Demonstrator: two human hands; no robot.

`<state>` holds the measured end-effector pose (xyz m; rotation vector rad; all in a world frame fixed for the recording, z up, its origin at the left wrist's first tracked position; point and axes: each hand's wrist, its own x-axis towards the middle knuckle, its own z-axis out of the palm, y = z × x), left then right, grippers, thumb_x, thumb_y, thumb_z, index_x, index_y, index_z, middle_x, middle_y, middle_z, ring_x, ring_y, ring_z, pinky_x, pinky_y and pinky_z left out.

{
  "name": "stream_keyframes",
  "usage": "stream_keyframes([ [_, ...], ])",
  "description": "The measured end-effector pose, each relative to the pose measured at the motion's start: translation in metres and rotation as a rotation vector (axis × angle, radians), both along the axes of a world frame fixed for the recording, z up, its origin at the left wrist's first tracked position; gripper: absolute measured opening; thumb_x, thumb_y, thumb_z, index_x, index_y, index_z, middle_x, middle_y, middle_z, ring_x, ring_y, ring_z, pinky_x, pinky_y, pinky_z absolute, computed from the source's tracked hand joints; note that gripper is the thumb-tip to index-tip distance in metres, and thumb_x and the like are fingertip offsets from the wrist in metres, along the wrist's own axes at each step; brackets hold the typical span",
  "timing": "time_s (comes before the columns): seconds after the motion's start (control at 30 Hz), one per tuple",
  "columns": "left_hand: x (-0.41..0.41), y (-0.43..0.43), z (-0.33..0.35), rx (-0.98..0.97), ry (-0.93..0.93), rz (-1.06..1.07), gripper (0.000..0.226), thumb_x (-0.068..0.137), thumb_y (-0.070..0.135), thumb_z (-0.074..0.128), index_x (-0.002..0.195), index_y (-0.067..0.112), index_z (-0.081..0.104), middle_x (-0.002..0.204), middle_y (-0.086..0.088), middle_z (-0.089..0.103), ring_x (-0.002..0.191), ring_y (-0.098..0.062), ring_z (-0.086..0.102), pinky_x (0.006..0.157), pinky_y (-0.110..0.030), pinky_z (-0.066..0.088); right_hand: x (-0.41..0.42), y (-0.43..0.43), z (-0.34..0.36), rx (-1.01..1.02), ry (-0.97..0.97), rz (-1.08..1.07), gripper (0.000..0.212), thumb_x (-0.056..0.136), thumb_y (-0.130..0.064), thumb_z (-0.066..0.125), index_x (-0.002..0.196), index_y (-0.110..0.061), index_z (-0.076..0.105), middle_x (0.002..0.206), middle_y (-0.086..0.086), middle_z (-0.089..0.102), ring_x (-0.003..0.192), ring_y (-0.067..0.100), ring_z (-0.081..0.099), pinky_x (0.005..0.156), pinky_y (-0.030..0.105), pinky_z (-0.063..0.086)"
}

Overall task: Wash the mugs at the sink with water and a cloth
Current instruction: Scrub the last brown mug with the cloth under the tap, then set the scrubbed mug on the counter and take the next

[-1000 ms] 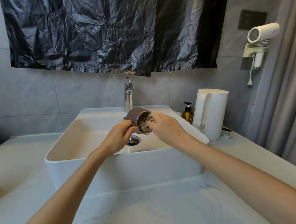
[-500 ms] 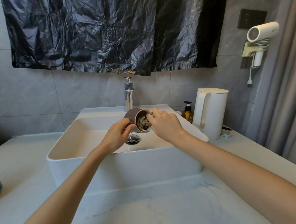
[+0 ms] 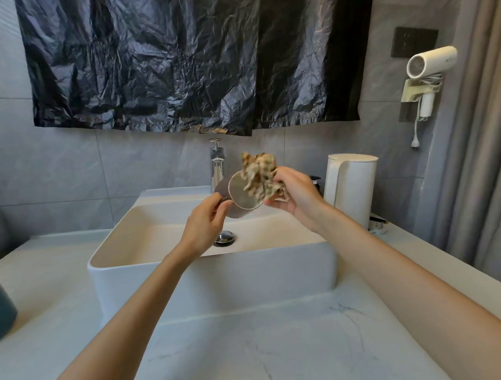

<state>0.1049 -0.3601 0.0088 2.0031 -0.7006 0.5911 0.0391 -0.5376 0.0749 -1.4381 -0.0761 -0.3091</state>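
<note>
Brown outside and pale inside, the mug (image 3: 235,192) is held at centre frame above the sink (image 3: 212,260), tipped on its side with the mouth turned toward the camera. The left hand (image 3: 204,225) grips it at the handle side, fingers and thumb curled closed around that part; the handle itself is mostly hidden by the fingers.

The right hand (image 3: 297,194) clutches a mottled beige-and-brown cloth (image 3: 258,173). The cloth is bunched, standing up out of the hand and overlapping the right part of the mug's rim; whether it touches the inner wall cannot be told.

Directly below the mug, the chrome drain (image 3: 224,238) sits in the basin floor. The chrome tap (image 3: 217,162) stands just behind the mug.

A second, teal mug (image 3: 0,312) stands upright on the marbled counter (image 3: 252,352) at the lower left edge of the frame, well apart from the sink and partly cut off.

Right of the sink stands a white kettle (image 3: 352,184); a dark pump bottle (image 3: 316,182) shows between it and the right hand, mostly hidden. A white hair dryer (image 3: 431,61) hangs in a wall bracket at upper right. Black plastic sheeting (image 3: 178,62) covers the wall across the top.
</note>
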Motion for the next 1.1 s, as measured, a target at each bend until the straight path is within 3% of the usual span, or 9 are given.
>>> stream_keyframes([
  [0.13, -0.021, -0.015, 0.004, -0.148, 0.131, -0.049, 0.032, 0.101, 0.027, 0.046, 0.069, 0.031, 0.048, 0.065, 0.014, 0.052, 0.063, -0.011, 0.044, 0.065, -0.035, 0.041, -0.029, -0.031, 0.013, 0.011, -0.153, -0.197, 0.019, 0.096, -0.008, 0.043, 0.095, -0.008, 0.062, 0.085, 0.013, 0.058, 0.074, 0.021, 0.059, 0.058, 0.029, 0.056],
  [0.23, -0.035, -0.028, 0.010, -0.251, 0.220, -0.104, 0.031, 0.101, 0.031, 0.044, 0.080, 0.009, 0.052, 0.076, -0.001, 0.050, 0.069, -0.017, 0.041, 0.064, -0.032, 0.037, -0.045, -0.056, 0.007, -0.132, -0.150, -0.367, 0.022, 0.097, -0.012, 0.043, 0.107, -0.015, 0.062, 0.088, 0.009, 0.063, 0.070, 0.018, 0.064, 0.061, 0.030, 0.059],
  [0.33, -0.047, -0.040, 0.014, -0.340, 0.281, -0.165, 0.031, 0.102, 0.030, 0.043, 0.085, 0.005, 0.050, 0.075, -0.002, 0.047, 0.069, -0.016, 0.040, 0.060, -0.028, 0.035, -0.062, -0.082, -0.010, -0.387, -0.172, -0.589, 0.020, 0.094, -0.012, 0.044, 0.093, -0.019, 0.063, 0.078, 0.004, 0.062, 0.060, 0.009, 0.061, 0.053, 0.017, 0.051],
  [0.47, -0.054, -0.048, 0.015, -0.361, 0.328, -0.202, 0.030, 0.101, 0.034, 0.045, 0.079, 0.014, 0.049, 0.071, 0.001, 0.047, 0.066, -0.016, 0.043, 0.059, -0.026, 0.034, -0.077, -0.118, -0.051, -0.788, -0.123, -0.833, 0.021, 0.093, -0.017, 0.048, 0.103, -0.015, 0.066, 0.100, 0.006, 0.064, 0.091, 0.023, 0.059, 0.073, 0.024, 0.046],
  [0.57, -0.061, -0.053, 0.014, -0.358, 0.355, -0.220, 0.033, 0.101, 0.036, 0.045, 0.075, 0.015, 0.046, 0.066, 0.004, 0.043, 0.062, -0.015, 0.041, 0.058, -0.026, 0.033, -0.076, -0.144, -0.089, -0.956, 0.093, -0.851, 0.028, 0.096, -0.021, 0.047, 0.116, -0.012, 0.065, 0.115, 0.013, 0.062, 0.103, 0.031, 0.058, 0.078, 0.028, 0.042],
  [0.7, -0.072, -0.059, 0.012, -0.379, 0.379, -0.249, 0.033, 0.101, 0.032, 0.045, 0.073, 0.015, 0.040, 0.056, 0.010, 0.038, 0.045, -0.003, 0.038, 0.049, -0.017, 0.031, -0.073, -0.163, -0.133, -1.065, 0.382, -0.653, 0.032, 0.089, -0.028, 0.048, 0.117, -0.021, 0.063, 0.120, 0.011, 0.062, 0.105, 0.031, 0.059, 0.086, 0.032, 0.050],
  [0.83, -0.076, -0.057, 0.012, -0.375, 0.417, -0.279, 0.032, 0.101, 0.033, 0.045, 0.075, 0.015, 0.039, 0.055, 0.011, 0.033, 0.040, -0.003, 0.036, 0.044, -0.014, 0.029, -0.084, -0.157, -0.137, -1.251, 0.420, -0.638, 0.049, 0.092, -0.040, 0.056, 0.137, -0.023, 0.048, 0.136, 0.008, 0.046, 0.123, 0.030, 0.047, 0.093, 0.037, 0.043],
  [0.93, -0.076, -0.053, 0.012, -0.377, 0.428, -0.279, 0.034, 0.100, 0.034, 0.046, 0.072, 0.016, 0.040, 0.052, 0.014, 0.034, 0.040, -0.004, 0.034, 0.047, -0.017, 0.029, -0.087, -0.137, -0.116, -1.096, 0.174, -0.624, 0.047, 0.094, -0.047, 0.052, 0.137, -0.028, 0.047, 0.139, -0.001, 0.045, 0.125, 0.021, 0.044, 0.098, 0.037, 0.042],
  [1.1, -0.063, -0.042, 0.018, -0.378, 0.447, -0.283, 0.034, 0.098, 0.039, 0.049, 0.075, 0.015, 0.042, 0.052, 0.014, 0.032, 0.047, -0.008, 0.028, 0.058, -0.027, 0.028, -0.080, -0.083, -0.071, -0.748, -0.160, -0.347, 0.056, 0.089, -0.046, 0.060, 0.140, -0.041, 0.036, 0.142, -0.018, 0.038, 0.120, 0.006, 0.047, 0.095, 0.024, 0.041],
])
